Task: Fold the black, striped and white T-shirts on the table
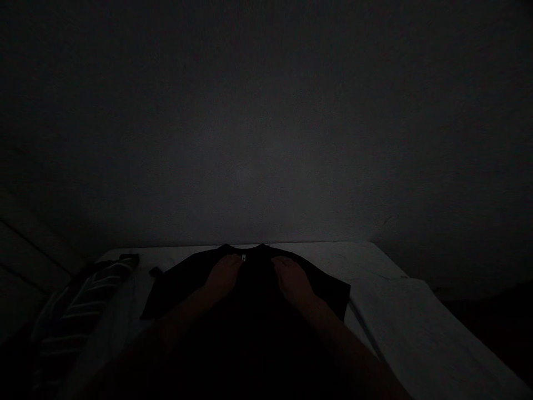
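A black T-shirt [258, 300] lies spread out on a white table [325, 253], its neckline toward the wall and a sleeve out to each side. My left hand [225, 271] rests on the cloth left of the neckline, fingers stretched forward, beside a small pale label [244, 258]. To the right of the neckline, my right hand [290, 276] lies on the shirt with its fingers extended and close together. Neither hand visibly holds anything. Dim light hides fine finger detail and most of the shirt's lower part.
A dark garment with light stripes [89, 297] hangs over the table's left side. A pale flat panel or cloth [420, 328] lies on the right. Behind the table rises a plain grey wall [266, 139].
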